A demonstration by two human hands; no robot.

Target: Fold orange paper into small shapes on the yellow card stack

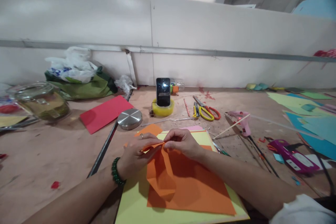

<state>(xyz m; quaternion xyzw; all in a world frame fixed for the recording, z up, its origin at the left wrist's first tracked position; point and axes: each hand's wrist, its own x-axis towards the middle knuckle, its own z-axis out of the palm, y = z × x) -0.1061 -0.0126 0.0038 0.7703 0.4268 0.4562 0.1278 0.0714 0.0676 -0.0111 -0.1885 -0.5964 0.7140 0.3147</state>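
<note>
Both my hands meet over a folded piece of orange paper [160, 178]. My left hand [139, 150] pinches its upper edge between thumb and fingers. Close beside it, the thumb and forefinger of my right hand [183, 143] are closed on the same edge. The folded part hangs below my fingers, with creases and angled flaps. Under it lies a flat orange sheet [202, 189], on top of a pale yellow sheet [133, 199]. Another orange piece [151, 130] lies just beyond my left hand.
A round metal lid [130, 119] and a red sheet [106, 113] lie to the left. Ahead, a phone [163, 92] leans upright in yellow tape [162, 107]. To the right are scissors [207, 110], a pink glue gun [243, 122] with a cord, and a purple tool [294, 157].
</note>
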